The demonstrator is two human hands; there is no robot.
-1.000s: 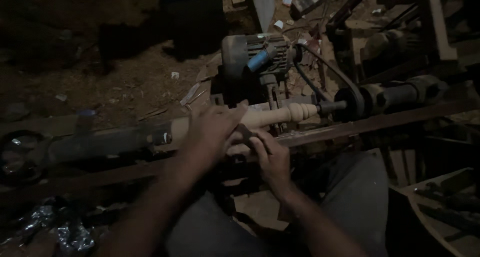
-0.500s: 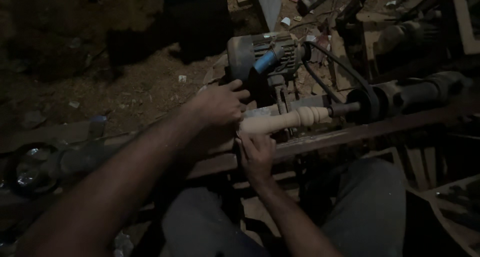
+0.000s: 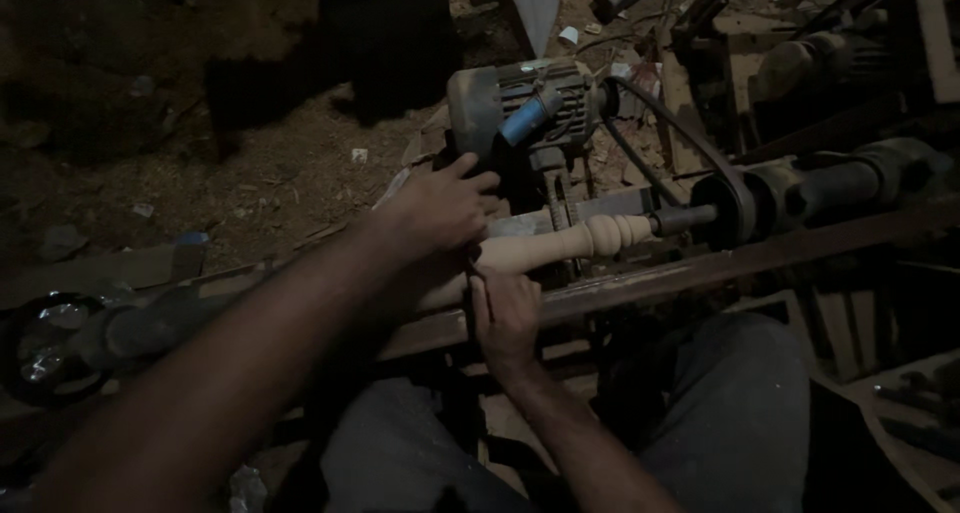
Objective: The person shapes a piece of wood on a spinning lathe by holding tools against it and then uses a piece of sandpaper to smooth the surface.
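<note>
Pale wooden spindle (image 3: 570,245) stays mounted on the lathe beside the motor (image 3: 520,108); left hand (image 3: 435,211) has shifted onto it, fingers curled, while right hand (image 3: 505,313) pinches a thin tool beneath.

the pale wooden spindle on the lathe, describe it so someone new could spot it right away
Find the long rusty metal rail slanting across the middle. Just above it the pale wooden spindle lies lengthwise, its far end meeting the dark belt pulley, with the left hand resting over its near end. It is the only light, bead-turned piece among dark metal.
</note>
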